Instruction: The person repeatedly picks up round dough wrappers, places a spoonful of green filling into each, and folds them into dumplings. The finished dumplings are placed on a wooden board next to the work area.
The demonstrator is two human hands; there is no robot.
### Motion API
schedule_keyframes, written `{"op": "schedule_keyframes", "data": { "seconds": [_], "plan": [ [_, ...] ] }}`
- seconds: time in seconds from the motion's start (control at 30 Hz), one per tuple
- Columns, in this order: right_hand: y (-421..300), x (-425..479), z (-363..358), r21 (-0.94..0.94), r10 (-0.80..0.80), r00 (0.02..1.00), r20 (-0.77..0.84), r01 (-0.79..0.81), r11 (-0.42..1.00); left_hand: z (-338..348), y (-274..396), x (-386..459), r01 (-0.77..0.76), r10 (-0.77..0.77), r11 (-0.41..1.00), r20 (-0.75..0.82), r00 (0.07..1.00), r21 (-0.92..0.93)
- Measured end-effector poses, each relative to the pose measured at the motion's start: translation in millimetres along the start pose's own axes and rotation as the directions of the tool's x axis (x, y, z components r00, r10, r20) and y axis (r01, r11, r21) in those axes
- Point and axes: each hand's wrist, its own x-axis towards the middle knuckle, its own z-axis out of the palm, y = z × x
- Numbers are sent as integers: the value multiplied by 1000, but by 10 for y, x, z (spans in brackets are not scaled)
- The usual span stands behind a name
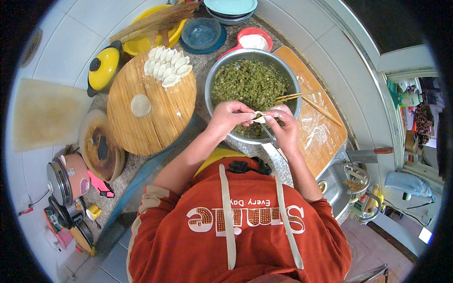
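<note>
Both my left hand (236,116) and my right hand (284,123) pinch the edges of one partly closed dumpling (260,117), with some green filling showing in its top. They hold it over the near part of a steel bowl (208,88) of chopped green filling (249,83). Chopsticks (297,94) lean on the bowl's right rim, and a metal utensil handle (269,135) slants below my right hand. To the left, a round wooden board (159,116) carries rows of folded dumplings (167,65) and one flat dough wrapper (141,105).
A floured cutting board (318,131) with a rolling pin (321,111) lies right of the bowl, near the sink (334,184). Behind stand a red scoop of flour (254,39) and a glass bowl (201,33). A yellow-lidded pot (103,69) is at the left.
</note>
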Motion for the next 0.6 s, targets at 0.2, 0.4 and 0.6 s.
{"op": "schedule_keyframes", "data": {
  "seconds": [0.2,0.4,0.6],
  "plan": [
    [72,8,-50,51,32,998,-59,-29,998,-93,-28,4,-76,87,993,-137,987,87],
    [117,-13,-42,118,51,995,-81,-41,992,-137,-158,65,-346,588,415,43,808,841],
    [122,-24,-52,109,27,999,-47,-22,994,52,-28,-24,-352,395,764,40,918,540]
  ]
}}
